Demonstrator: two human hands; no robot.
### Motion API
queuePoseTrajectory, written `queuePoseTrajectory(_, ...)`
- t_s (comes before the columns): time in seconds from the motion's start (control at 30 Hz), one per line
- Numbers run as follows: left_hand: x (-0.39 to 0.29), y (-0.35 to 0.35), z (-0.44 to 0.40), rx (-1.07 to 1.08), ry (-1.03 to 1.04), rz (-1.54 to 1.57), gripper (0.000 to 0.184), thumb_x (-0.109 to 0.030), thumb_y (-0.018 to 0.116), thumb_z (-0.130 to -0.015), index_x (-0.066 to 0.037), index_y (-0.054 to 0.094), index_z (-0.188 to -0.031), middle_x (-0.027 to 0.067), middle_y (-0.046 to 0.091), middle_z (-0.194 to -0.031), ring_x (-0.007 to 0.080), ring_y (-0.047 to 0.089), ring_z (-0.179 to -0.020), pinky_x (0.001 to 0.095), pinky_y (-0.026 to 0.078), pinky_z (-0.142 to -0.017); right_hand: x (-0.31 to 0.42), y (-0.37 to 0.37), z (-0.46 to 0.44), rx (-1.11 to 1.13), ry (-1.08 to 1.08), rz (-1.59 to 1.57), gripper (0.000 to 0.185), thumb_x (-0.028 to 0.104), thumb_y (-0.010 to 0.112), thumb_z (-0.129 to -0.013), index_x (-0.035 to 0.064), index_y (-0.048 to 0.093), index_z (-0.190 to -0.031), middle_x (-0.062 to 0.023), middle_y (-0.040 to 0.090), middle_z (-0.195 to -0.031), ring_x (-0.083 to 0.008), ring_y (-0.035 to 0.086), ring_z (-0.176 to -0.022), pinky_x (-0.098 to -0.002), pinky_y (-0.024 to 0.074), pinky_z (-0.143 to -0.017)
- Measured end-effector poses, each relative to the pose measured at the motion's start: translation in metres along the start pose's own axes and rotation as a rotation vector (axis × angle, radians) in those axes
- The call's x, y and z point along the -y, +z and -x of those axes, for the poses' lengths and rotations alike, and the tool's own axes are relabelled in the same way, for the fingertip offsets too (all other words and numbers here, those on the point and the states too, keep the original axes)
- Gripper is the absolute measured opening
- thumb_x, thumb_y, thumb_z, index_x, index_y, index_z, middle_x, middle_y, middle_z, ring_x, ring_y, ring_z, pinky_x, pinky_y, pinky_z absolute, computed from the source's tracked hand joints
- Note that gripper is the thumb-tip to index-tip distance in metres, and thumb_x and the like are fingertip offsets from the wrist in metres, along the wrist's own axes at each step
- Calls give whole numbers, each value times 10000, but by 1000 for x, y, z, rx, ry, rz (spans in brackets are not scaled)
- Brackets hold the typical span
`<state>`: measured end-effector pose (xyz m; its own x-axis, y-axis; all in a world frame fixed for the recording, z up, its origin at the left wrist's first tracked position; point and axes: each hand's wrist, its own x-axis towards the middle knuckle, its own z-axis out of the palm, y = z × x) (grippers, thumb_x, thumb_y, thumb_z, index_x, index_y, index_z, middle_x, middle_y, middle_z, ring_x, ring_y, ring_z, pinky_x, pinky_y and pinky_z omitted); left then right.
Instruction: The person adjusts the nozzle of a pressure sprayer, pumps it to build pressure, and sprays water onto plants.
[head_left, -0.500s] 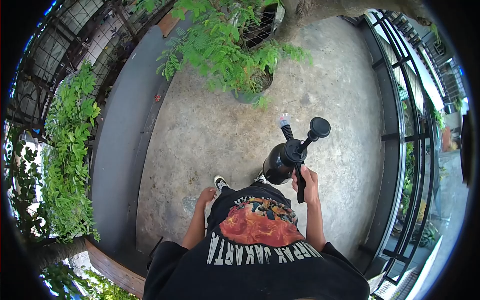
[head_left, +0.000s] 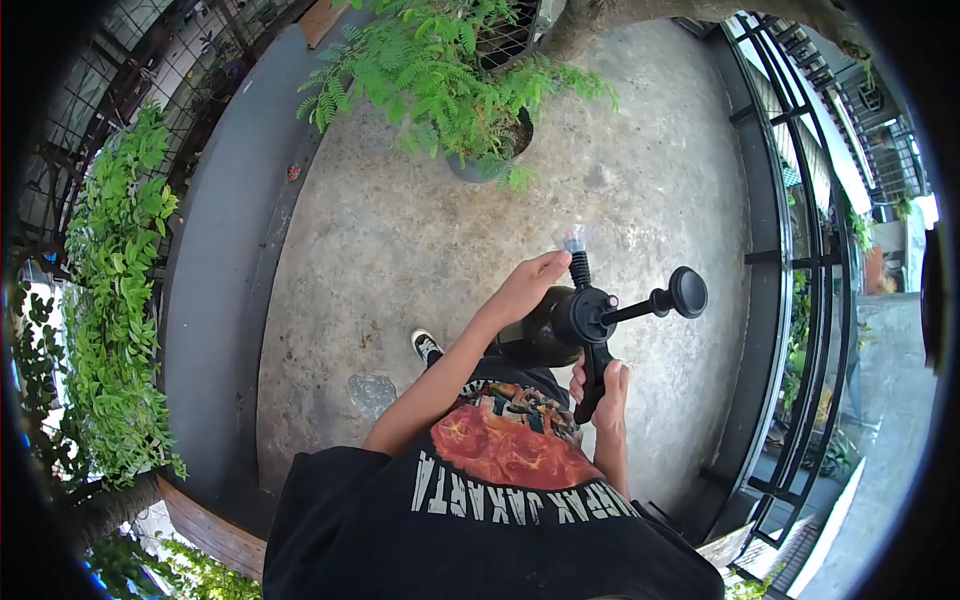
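Note:
A black pump sprayer (head_left: pixel 545 330) with a round plunger knob (head_left: pixel 688 292) is held in front of my body, tilted. My right hand (head_left: pixel 608 393) wraps around its black handle. At the ribbed neck with the clear nozzle tip (head_left: pixel 573 241), my left hand (head_left: pixel 535 285) has its thumb and fingers closed; the fingertips are partly hidden behind it. The pump rod sticks out toward the right.
A leafy potted plant (head_left: pixel 475 165) stands ahead on the concrete floor (head_left: pixel 400 240), near a tree trunk (head_left: pixel 620 25). A grey ledge (head_left: pixel 215 270) runs along the left beside green foliage (head_left: pixel 115 300). A black metal railing (head_left: pixel 800 260) lines the right.
My left hand has come up from my side to the sprayer's nozzle. The sprayer has turned, its plunger knob now farther right and lower. My right hand keeps its hold on the handle.

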<state>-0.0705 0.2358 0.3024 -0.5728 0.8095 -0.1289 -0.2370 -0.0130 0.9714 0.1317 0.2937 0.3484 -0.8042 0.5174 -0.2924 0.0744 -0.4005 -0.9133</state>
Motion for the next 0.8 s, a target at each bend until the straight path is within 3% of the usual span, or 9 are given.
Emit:
queuePoseTrajectory(0.07, 4, 9, 2, 16, -26, 24, 406, -353, 490, -941, 25, 594, -1049, 3, 574, -813, 73, 491, -755, 244, 405, -689, -5, 2, 9, 26, -39, 92, 609, 568, 530, -841, -35, 504, -919, -52, 491, -658, -94, 450, -490, -219, 350, -433)
queuePoseTrajectory(0.1, 2, 13, 8, 12, -45, 84, 382, -337, 504, -938, 22, 596, -1032, -14, 553, -790, 59, 463, -726, 231, 388, -656, -4, 2, 13, 7, -10, -6, 488, 428, 692, -777, -23, 526, -858, -37, 514, -661, -85, 480, -521, -215, 370, -449)
queuePoseTrajectory(0.23, -27, 29, 34, 27, -3, 353, 259, -220, 565, -917, 22, 604, -997, -50, 533, -771, 20, 430, -690, 184, 361, -614, 9, -10, 31, -142, 60, 371, 239, 55, 782, -639, -1, 580, -756, 4, 570, -680, -60, 508, -592, -234, 419, -537)
queuePoseTrajectory(0.33, -51, 42, 52, 80, 44, 449, 185, -101, 601, -885, 42, 603, -1001, -44, 567, -813, 15, 461, -728, 179, 377, -638, 40, -20, 36, -225, -47, 657, 216, 39, 742, -634, 2, 604, -796, -11, 574, -638, -65, 504, -607, -238, 418, -563)
queuePoseTrajectory(0.4, -59, 57, 56, 138, 123, 489, 184, -10, 632, -839, 59, 612, -1008, 31, 637, -945, 48, 536, -863, 207, 428, -764, 65, -34, 30, -342, -282, 788, 169, 16, 688, -648, 1, 584, -780, -16, 547, -607, -63, 482, -588, -234, 407, -554)
queuePoseTrajectory(0.5, -92, 86, 58, 152, 332, 522, 204, 18, 624, -834, 55, 615, -1035, 48, 642, -953, 76, 552, -907, 230, 438, -809, 96, -60, 18, -561, -484, 924, 246, 84, 647, -731, -28, 573, -937, -41, 594, -826, -82, 525, -768, -244, 435, -705)
queuePoseTrajectory(0.6, -126, 94, 49, 232, 406, 504, 230, 15, 645, -816, 52, 614, -1040, 55, 651, -936, 84, 570, -888, 241, 449, -787, 135, -59, -7, -658, -886, 855, 204, 80, 622, -747, 2, 567, -928, -6, 543, -794, -93, 528, -749, -240, 434, -710)
queuePoseTrajectory(0.73, -165, 104, 32, 402, 751, 184, 304, -96, 671, -798, 4, 610, -1079, 115, 664, -853, 142, 626, -721, 262, 471, -653, 193, -116, -47, -952, -1315, 729, 209, 68, 666, -725, 2, 548, -885, -6, 534, -819, -86, 497, -747, -211, 393, -702)
queuePoseTrajectory(0.8, -179, 114, 25, 447, 807, 170, 335, -150, 661, -809, -13, 606, -1110, 133, 664, -881, 198, 634, -699, 276, 479, -629, 236, -93, -31, -789, -1441, 717, 304, 89, 693, -731, -9, 525, -965, -14, 535, -841, -86, 500, -761, -217, 406, -712)
